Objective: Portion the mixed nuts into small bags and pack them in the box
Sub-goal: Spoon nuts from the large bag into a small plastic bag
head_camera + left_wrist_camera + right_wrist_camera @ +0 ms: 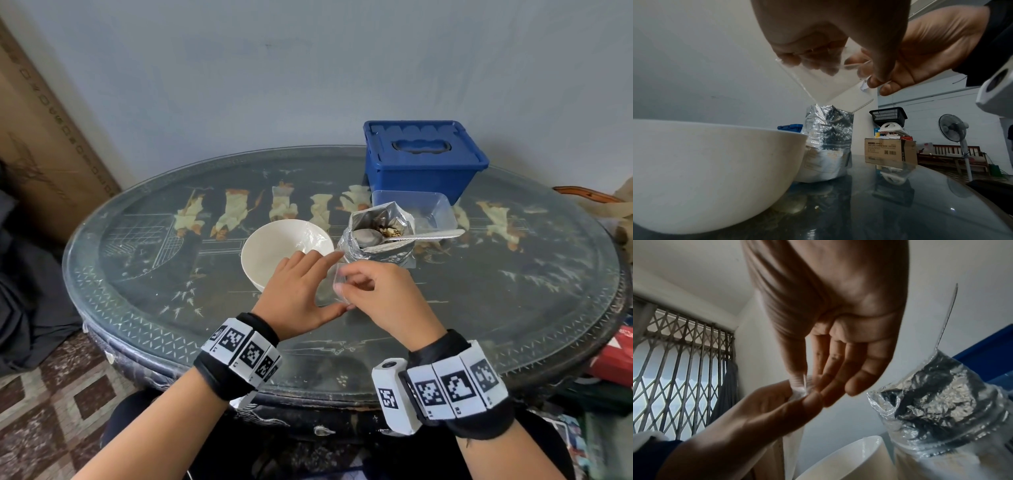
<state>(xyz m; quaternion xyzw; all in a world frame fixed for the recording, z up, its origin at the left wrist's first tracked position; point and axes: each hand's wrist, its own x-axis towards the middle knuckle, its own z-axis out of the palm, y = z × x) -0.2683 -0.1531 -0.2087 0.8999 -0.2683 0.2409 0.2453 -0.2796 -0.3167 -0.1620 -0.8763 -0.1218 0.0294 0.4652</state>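
Observation:
Both hands hold a small clear bag just above the glass table, in front of the white bowl. My left hand pinches its left edge and my right hand pinches its top edge between thumb and fingers. The bag looks empty in the left wrist view. The right wrist view shows both hands' fingertips meeting on the bag's rim. Behind them stands the opened foil pouch of nuts with a metal spoon resting in it. The blue box sits at the back right, lid on.
A clear plastic tub stands between the pouch and the blue box. Some clear film lies inside the bowl. The oval table's near edge is below my wrists. Clutter sits off the table's right side, and a large cardboard sheet leans at the left.

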